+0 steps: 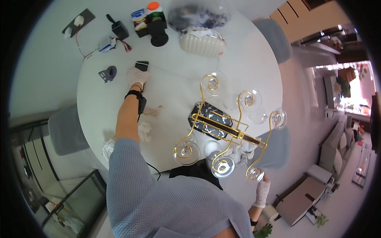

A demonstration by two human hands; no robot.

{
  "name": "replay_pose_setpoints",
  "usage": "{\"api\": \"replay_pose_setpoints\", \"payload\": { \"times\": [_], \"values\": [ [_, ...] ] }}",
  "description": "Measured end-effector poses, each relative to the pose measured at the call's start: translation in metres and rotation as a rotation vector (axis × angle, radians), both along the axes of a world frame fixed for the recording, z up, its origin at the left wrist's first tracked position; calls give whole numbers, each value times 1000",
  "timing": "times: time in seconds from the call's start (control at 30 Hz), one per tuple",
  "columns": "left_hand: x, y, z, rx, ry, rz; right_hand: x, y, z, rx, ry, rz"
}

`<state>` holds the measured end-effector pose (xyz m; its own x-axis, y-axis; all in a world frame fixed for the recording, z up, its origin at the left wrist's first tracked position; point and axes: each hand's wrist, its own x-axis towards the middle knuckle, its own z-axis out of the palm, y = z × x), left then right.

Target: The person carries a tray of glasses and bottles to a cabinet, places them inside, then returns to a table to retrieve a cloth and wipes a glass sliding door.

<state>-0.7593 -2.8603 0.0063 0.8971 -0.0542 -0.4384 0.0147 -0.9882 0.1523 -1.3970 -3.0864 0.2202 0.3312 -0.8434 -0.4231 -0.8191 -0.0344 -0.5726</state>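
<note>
A gold metal wine-glass rack with curled arms stands over a black marble-patterned base on the white round table. Clear stemmed glasses sit in its curls, their round feet uppermost. My right hand, in a white glove, is at the rack's lower right end, with its fingers at the rim of a glass; part of the fingers is hidden. My left hand, also white-gloved, lies over a black phone at the table's left side; whether its fingers grip the phone is not clear.
A grey phone stand is left of my left hand. Crumpled tissue lies near my forearm. Along the back are a pleated white bag, a jar with an orange lid and a black box. Grey chairs surround the table.
</note>
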Motion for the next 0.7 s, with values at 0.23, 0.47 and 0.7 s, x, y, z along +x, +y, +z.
{"api": "replay_pose_setpoints", "payload": {
  "times": [0.23, 0.47, 0.7],
  "values": [
    [-53, -15, 28, -119, -531, -88, 44, -33, -56, 197, -131, -4],
    [-207, -42, 97, -705, 481, -655, 82, -72, -142, 214, -414, 91],
    [-232, -65, 44, -1100, 800, -577, 126, -84, -136, 289, -299, 264]
  ]
}}
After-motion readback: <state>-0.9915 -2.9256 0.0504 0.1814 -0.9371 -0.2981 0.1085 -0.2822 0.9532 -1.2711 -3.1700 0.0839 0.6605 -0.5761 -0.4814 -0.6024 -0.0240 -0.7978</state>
